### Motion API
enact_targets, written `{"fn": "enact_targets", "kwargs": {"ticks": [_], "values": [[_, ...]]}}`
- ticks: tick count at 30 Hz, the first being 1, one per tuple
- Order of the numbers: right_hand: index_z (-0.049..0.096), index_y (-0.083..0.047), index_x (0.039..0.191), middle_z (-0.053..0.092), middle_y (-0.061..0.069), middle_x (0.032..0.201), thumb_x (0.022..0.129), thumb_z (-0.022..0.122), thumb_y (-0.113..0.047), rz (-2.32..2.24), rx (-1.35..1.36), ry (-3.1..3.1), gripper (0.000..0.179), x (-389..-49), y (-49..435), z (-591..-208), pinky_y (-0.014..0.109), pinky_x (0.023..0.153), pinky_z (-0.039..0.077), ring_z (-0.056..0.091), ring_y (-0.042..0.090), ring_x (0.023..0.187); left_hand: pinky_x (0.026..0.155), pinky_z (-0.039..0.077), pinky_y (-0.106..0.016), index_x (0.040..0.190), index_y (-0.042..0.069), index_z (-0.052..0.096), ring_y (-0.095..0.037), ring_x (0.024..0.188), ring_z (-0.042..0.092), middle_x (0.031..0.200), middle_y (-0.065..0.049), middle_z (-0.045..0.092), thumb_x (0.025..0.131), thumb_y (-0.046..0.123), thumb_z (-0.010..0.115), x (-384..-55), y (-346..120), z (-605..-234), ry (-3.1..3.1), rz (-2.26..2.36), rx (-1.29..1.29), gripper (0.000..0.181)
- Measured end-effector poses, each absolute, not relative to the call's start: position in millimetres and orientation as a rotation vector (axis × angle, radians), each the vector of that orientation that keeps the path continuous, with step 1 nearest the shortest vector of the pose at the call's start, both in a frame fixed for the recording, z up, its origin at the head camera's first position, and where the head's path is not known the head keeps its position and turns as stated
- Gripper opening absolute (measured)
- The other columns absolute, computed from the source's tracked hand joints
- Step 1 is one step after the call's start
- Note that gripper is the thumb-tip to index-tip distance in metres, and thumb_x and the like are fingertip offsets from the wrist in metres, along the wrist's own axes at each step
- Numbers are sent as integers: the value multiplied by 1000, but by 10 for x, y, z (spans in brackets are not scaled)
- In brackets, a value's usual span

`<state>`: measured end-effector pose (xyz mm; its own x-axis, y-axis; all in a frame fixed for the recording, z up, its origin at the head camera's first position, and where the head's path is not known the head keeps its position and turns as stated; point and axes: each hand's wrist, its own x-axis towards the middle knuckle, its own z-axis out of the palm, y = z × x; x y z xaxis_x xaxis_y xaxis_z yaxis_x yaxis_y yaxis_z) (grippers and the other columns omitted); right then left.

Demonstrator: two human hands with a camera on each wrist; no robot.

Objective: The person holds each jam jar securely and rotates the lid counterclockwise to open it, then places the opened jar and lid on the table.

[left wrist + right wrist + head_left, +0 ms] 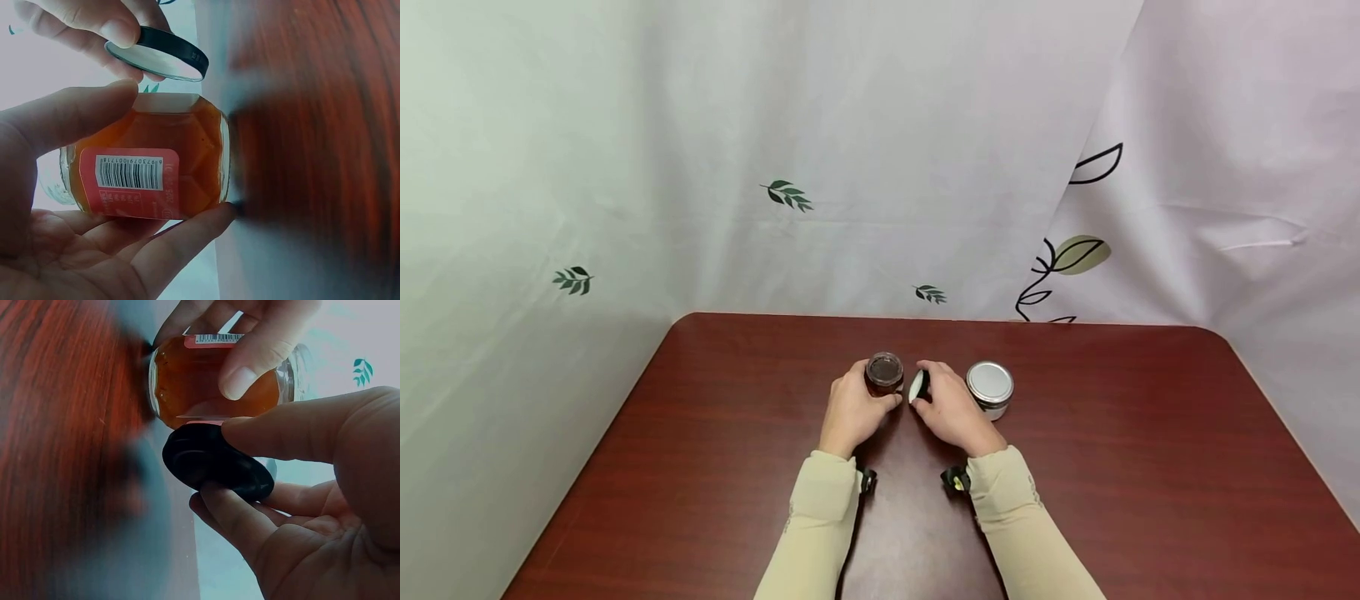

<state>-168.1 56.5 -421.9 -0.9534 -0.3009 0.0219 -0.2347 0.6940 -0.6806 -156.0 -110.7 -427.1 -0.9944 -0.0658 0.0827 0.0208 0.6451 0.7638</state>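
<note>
My left hand (pixel 854 410) grips a glass jar (pixel 150 134) of amber contents, its thumb on one side and fingers round the other. The jar stands upright with no lid on its mouth (pixel 884 367), and a red label (pixel 169 187) with a barcode faces the left wrist camera. Just to the right, my right hand (pixel 953 410) pinches a black lid (pixel 215 461) between thumb and fingers. That lid is tilted on edge, its white inside (pixel 916 387) turned toward the jar. In the head view a small gap separates lid and jar.
A round container (pixel 990 383) with a silver lid stands close beside my right hand, on its right. Both hands work over a reddish-brown wooden table (pixel 715 458) with rounded far corners. Behind its far edge hangs a pale curtain (pixel 880 150) printed with leaves.
</note>
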Motion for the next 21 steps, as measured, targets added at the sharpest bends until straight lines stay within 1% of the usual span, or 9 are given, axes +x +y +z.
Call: {"fn": "enact_targets", "kwargs": {"ticks": [4,9,15,21], "values": [[48,6,143,54,21,137,91,71,-5,-1104,-441,2803,58,-1672,562,-4220,44,92,48,59,27,102,91,53,-47,133,0,58,-30,106,68,116,-16,70,79,18,86,-1562,-1114,-4280,-2753,-1287,40,63],[48,6,142,54,22,138,90,72,-5,-1091,-445,2802,58,-1671,559,-4217,45,96,47,58,29,109,92,53,-47,135,0,57,-30,108,67,118,-16,69,80,18,86,-1570,-1118,-4282,-2756,-1304,43,64],[49,5,142,53,22,138,91,72,-6,-1078,-426,2786,57,-1656,558,-4225,45,94,48,59,29,110,93,52,-47,136,0,56,-30,108,67,119,-15,69,80,17,85,-1560,-1115,-4299,-2767,-1307,36,65],[50,5,141,54,21,138,91,73,-6,-1082,-413,2791,56,-1646,557,-4228,45,97,48,59,30,114,92,53,-48,133,-2,57,-31,107,67,117,-16,69,80,15,85,-1543,-1119,-4293,-2761,-1307,1,63]]}}
